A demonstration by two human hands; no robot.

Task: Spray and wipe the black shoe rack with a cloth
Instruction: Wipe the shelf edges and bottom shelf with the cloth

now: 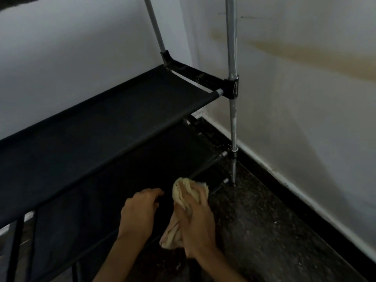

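Note:
The black shoe rack (114,127) fills the left and centre, with black fabric shelves stacked on silver poles (232,58). My right hand (196,218) grips a bunched cream cloth (187,192) against the front edge of a low shelf near the rack's right end. My left hand (140,210) rests on the same low shelf just left of the cloth, fingers curled over its front bar. No spray bottle is in view.
A white wall with a brownish stain (305,55) runs along the right, meeting a dark speckled floor (264,231) at a black skirting strip. The rack stands in the corner against another white wall (71,47).

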